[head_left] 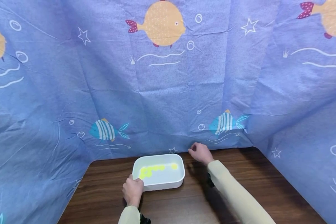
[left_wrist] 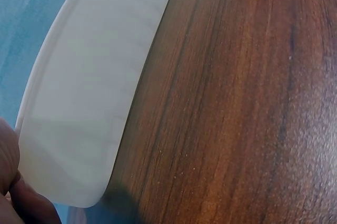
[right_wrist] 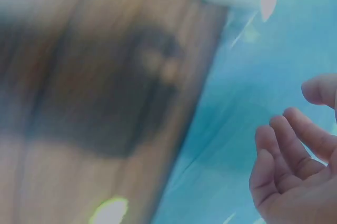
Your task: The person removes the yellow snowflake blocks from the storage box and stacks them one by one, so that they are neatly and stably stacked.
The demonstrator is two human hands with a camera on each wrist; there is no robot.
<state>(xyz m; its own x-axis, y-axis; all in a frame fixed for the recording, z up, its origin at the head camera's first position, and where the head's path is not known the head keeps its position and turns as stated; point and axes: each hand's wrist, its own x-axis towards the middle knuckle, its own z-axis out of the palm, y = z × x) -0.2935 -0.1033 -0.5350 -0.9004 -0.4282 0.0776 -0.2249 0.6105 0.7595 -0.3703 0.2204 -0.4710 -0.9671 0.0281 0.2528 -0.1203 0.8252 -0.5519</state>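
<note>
A white rectangular plastic tub (head_left: 168,186) stands on the wooden table with several small bright yellow round pieces (head_left: 148,171) inside, mostly toward its left and back. My left hand (head_left: 133,190) grips the tub's front left corner. In the left wrist view, the thumb and fingers (left_wrist: 31,200) of that hand pinch the tub's rim beside its long smooth wall (left_wrist: 95,87). To the right of the tub, near the table's back edge, my right hand (head_left: 200,153) hovers with loosely bent fingers. The right wrist view shows its thumb apart from the fingers (right_wrist: 300,153), holding nothing.
A blurred yellow-green piece (right_wrist: 109,212) shows over the table in the right wrist view. Brown wood-grain table (head_left: 100,186) lies around the tub. Blue cloth with printed fish (head_left: 168,77) hangs behind the table and along both sides.
</note>
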